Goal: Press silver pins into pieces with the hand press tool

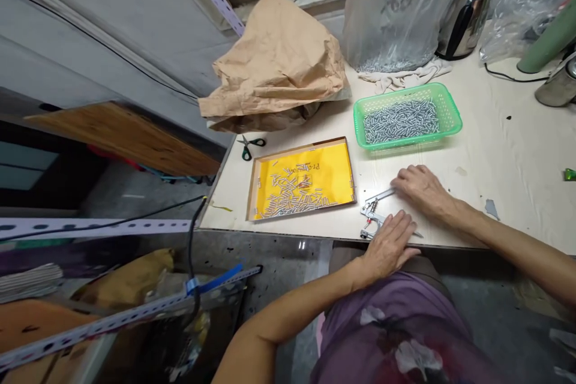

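A small metal hand tool [372, 211] with two arms, a spring and a red part lies near the table's front edge. My left hand [390, 242] rests over its lower arm, fingers close together, and a pointed end sticks out past them. Curled at the far end of the upper arm is my right hand [423, 189], its fingertips partly hidden. To the left, a shallow cardboard tray [352, 171] with a yellow bottom holds many small metal pins [294, 192]. A green plastic basket [407, 145] behind my right hand contains a heap of similar silvery pieces [400, 121].
Green-handled scissors [246, 147] lie left of the tray. Behind stand a crumpled brown paper bag [279, 60], a clear plastic bag [396, 12] and a steel kettle [470, 12] beside a cloth [405, 76]. A perforated metal rail [135, 315] runs below the table's left side.
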{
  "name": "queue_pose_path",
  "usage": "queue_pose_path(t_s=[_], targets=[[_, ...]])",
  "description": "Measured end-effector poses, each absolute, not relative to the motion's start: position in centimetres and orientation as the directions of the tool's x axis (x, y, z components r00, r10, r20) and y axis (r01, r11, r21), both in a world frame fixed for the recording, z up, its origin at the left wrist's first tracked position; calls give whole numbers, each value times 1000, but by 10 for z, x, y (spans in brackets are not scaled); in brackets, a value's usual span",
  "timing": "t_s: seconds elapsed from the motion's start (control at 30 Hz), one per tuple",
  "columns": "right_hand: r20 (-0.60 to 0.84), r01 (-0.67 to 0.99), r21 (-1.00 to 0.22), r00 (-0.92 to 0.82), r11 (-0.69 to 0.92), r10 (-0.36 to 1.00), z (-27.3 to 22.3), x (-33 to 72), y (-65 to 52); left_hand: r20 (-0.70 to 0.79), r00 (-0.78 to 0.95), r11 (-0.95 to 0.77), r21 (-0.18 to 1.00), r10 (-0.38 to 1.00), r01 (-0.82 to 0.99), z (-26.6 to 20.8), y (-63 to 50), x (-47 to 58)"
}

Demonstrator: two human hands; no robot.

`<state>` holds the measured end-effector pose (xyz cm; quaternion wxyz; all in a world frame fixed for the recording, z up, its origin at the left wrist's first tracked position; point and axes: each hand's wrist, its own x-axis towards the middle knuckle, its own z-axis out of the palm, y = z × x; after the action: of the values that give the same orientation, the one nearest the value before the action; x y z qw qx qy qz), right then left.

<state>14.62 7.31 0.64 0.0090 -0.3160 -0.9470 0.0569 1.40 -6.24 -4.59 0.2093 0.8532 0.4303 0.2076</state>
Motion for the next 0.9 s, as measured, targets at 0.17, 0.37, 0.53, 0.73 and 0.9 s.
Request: queue_pose_path(t_s=[0.17, 0.37, 0.53, 0.73, 0.9], targets=[[31, 192, -221, -979, 956, 204, -3, 103, 37, 108, 581, -508, 628, 807, 589, -31, -83, -13], [125, 161, -198, -974, 967, 188, -21, 74, 26, 267, 24, -104, 288, 963, 952, -6, -49, -109], [367, 331, -245, -838, 911, 403, 22, 84, 61, 86, 42, -50, 96, 995, 994, -9, -3, -162], [448, 707, -172, -564, 686, 694, 80, 118, 118, -108, 217, -212, 55, 970, 976, -11, 13, -175], [189, 553, -352, -748, 755, 636, 55, 140, 70, -83, 121, -92, 292, 989, 952, 0, 6, -161]])
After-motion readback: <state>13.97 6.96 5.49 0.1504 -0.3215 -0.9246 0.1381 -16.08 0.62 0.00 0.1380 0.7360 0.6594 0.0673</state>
